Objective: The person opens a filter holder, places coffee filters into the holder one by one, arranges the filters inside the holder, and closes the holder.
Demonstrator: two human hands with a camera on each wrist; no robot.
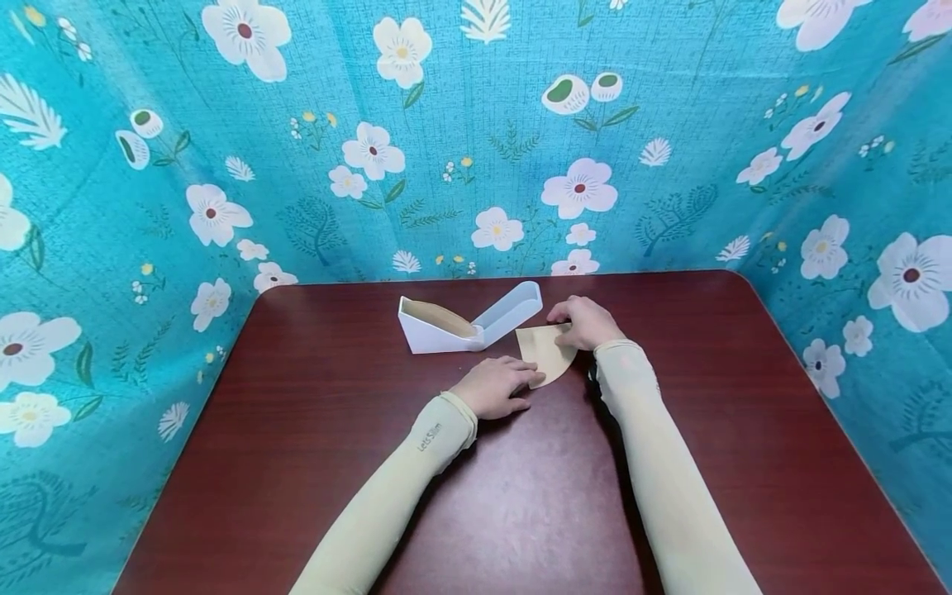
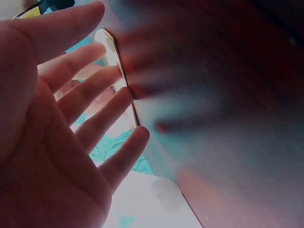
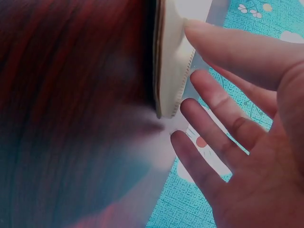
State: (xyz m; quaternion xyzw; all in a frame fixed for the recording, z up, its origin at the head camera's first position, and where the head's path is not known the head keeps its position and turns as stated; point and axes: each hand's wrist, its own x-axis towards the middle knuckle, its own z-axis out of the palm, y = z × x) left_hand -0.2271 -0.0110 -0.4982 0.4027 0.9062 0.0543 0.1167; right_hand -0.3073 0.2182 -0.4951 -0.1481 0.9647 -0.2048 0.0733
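Two hands are at work over one fan-shaped sheet of cream paper (image 1: 545,349), which we see lying on the dark red-brown table (image 1: 312,463), just to the right of a white box. Our left hand (image 1: 491,388) reaches in from the near side, its fingertips at the sheet's near left edge; the left wrist view shows the fingers apart and nearly straight, with the thumb held clear. Our right hand (image 1: 586,324) is at the sheet's far right part. In the right wrist view its thumb touches the face of the paper while the other fingers are spread and slightly bent beside the edge, which looks crimped; the tip of the index finger is hidden, so we cannot tell whether it touches the paper.

Beyond our left hand stands the box (image 1: 439,340), its see-through lid (image 1: 511,314) tilted up toward the right and leaning away from the body. Brown paper (image 1: 437,316) sits inside. We wear pale sleeves (image 1: 654,446), the left one printed with small dark letters. Behind the table hangs a turquoise cloth (image 1: 446,107) patterned with white flowers and leaves.
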